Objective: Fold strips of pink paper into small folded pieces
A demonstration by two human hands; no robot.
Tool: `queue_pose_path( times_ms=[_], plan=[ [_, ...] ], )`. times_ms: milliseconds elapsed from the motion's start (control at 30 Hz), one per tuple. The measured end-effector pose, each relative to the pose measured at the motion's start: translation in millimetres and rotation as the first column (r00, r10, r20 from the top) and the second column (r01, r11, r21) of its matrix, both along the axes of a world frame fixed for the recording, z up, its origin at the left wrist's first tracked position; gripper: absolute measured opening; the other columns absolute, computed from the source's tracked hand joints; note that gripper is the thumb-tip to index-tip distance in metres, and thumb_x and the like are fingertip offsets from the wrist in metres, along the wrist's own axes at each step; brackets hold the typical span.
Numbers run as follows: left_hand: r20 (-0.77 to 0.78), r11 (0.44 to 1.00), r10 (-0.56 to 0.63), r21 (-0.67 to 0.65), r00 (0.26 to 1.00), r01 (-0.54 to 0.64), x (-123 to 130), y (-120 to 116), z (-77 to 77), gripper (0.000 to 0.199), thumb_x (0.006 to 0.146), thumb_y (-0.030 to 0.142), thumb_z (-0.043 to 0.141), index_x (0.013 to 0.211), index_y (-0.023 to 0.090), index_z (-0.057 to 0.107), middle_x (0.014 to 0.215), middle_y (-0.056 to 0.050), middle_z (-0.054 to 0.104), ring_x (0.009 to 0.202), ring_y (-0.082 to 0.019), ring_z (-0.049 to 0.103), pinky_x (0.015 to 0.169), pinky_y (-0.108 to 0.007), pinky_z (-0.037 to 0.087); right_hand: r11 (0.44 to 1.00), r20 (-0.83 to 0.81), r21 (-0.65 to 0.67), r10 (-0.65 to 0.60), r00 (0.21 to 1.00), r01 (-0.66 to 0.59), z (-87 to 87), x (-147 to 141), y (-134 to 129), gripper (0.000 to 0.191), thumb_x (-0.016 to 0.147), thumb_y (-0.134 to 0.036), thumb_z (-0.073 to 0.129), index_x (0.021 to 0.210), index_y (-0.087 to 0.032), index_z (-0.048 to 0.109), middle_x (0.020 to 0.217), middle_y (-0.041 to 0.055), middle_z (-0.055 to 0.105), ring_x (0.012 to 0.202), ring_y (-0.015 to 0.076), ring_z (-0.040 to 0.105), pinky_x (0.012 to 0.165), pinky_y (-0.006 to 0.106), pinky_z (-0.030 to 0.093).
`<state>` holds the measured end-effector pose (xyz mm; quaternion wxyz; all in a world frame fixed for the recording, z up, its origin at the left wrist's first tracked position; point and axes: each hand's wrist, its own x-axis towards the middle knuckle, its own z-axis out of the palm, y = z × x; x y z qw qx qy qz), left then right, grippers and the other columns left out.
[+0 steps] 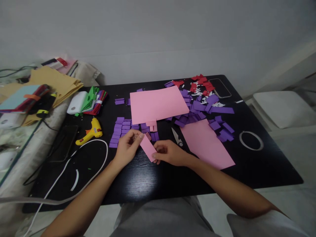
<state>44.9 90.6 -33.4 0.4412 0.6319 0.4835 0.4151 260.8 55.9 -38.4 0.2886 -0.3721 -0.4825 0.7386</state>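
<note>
Between my two hands is a small pink paper strip (147,148), held slanted above the black table. My left hand (128,144) pinches its upper left end, thumb on top. At the lower right end, my right hand (170,152) grips it with closed fingers. Just beyond lie rows of folded purple paper pieces (119,130) and a few small folded pink pieces (151,125). A large pink sheet (158,104) covers part of the purple pieces. Scissors (178,138) lie beside my right hand, next to a second pink sheet (207,144).
A yellow glue gun (92,132) with a white cable lies left, near a dark phone (63,143) and bundled coloured paper (95,101). Purple pieces (199,107) and red scraps (203,82) are heaped back right. A tape ring (251,141) sits near the right edge.
</note>
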Motion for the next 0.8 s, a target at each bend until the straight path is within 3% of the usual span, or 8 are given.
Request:
queue_pose_path(
  times_ms=[100, 200, 400, 633, 800],
  plan=[
    [0.105, 1.0, -0.015, -0.013, 0.994, 0.017, 3.9, -0.5, 0.8, 0.023, 0.096, 0.041, 0.068, 0.105, 0.02, 0.066, 0.07, 0.003, 0.06, 0.058, -0.01, 0.055, 0.055, -0.022, 0.046, 0.996, 0.006, -0.009, -0.087, 0.996, 0.087, -3.0, -2.2, 1.4, 0.021, 0.081, -0.031, 0.08, 0.088, -0.015, 0.067, 0.073, 0.0013, 0.075, 0.064, 0.0124, 0.071, 0.063, 0.024, 0.059],
    [0.213, 0.998, -0.045, -0.04, 0.976, 0.054, 6.5, 0.3, 0.3, 0.034, 0.094, 0.04, 0.071, 0.12, 0.021, 0.059, 0.074, 0.003, 0.063, 0.065, -0.013, 0.062, 0.056, -0.023, 0.051, 0.977, -0.011, -0.022, -0.21, 0.978, 0.21, -4.7, -3.4, 3.5, 0.03, 0.077, -0.032, 0.083, 0.095, -0.017, 0.064, 0.073, 0.001, 0.076, 0.067, 0.0151, 0.074, 0.063, 0.026, 0.061],
    [0.211, 0.985, -0.118, -0.097, 0.97, 0.141, 9.7, -4.1, -6.4, 0.033, 0.094, 0.038, 0.071, 0.117, 0.022, 0.055, 0.078, 0.001, 0.066, 0.068, -0.013, 0.065, 0.058, -0.023, 0.053, 0.93, -0.02, 0.003, -0.368, 0.93, 0.368, -3.8, -2.7, 6.9, 0.045, 0.072, -0.036, 0.089, 0.102, -0.021, 0.058, 0.077, 0.0005, 0.078, 0.068, 0.0172, 0.075, 0.069, 0.033, 0.066],
    [-0.136, 0.984, 0.008, 0.175, 0.991, 0.016, 3.8, -0.5, -4.1, 0.015, 0.097, 0.03, 0.064, 0.108, 0.021, 0.06, 0.08, 0.001, 0.066, 0.068, -0.012, 0.062, 0.066, -0.025, 0.05, 0.795, -0.048, 0.109, -0.595, 0.802, 0.596, -1.4, 5.4, 16.7, 0.034, 0.075, -0.04, 0.085, 0.09, -0.021, 0.062, 0.09, 0.0009, 0.071, 0.085, 0.0178, 0.072, 0.074, 0.032, 0.066],
    [-0.454, 0.928, -0.012, 0.326, 0.891, 0.179, 0.1, 4.6, -3.1, 0.013, 0.096, 0.028, 0.065, 0.107, 0.021, 0.065, 0.1, -0.006, 0.067, 0.09, -0.02, 0.064, 0.08, -0.034, 0.053, 0.811, -0.035, 0.093, -0.577, 0.816, 0.578, -3.2, 6.5, 19.2, 0.036, 0.075, -0.039, 0.083, 0.098, -0.021, 0.062, 0.097, 0.0031, 0.071, 0.084, 0.0187, 0.071, 0.075, 0.036, 0.065]
  ],
)
